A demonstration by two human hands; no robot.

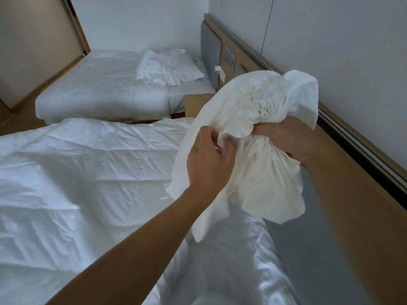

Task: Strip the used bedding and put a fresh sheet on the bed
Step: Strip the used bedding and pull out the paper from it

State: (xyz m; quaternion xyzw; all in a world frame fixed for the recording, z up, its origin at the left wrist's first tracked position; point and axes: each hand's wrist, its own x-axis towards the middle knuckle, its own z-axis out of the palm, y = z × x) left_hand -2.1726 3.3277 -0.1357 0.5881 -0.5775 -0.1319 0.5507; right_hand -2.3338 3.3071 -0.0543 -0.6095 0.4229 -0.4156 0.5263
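Holding 1 bunched white cloth in the air over the head end of the near bed, clear of it. 2 hands on it. Clamped by right hand: fist closed round the gathered neck, fabric fanned out above, sagging pouch below. Pinched by left hand: thumb and fingers on a loose edge at the cloth's left side, just beside the right fist. 2 bare forearms reaching in from the bottom edge. Sheet or pillowcase: can't tell.

Below the hands: near bed under 1 white cover, heavily creased, not stripped, spread across the whole lower left. Grey padded strip along its right side.

Further back: 1 wooden nightstand between the 2 beds, mostly hidden behind the cloth. Then far bed, also in white, flatter. At its head: 1 pillow near a grey headboard pad, plus 1 crumpled heap of white linen lying partly over the pillow's left end. Wooden wall panel right of the pad, running along the wall toward the camera; 2 small white bits on it, too small to identify.

Farthest: wooden door frame at upper left, pale walls in the corner behind the far bed.
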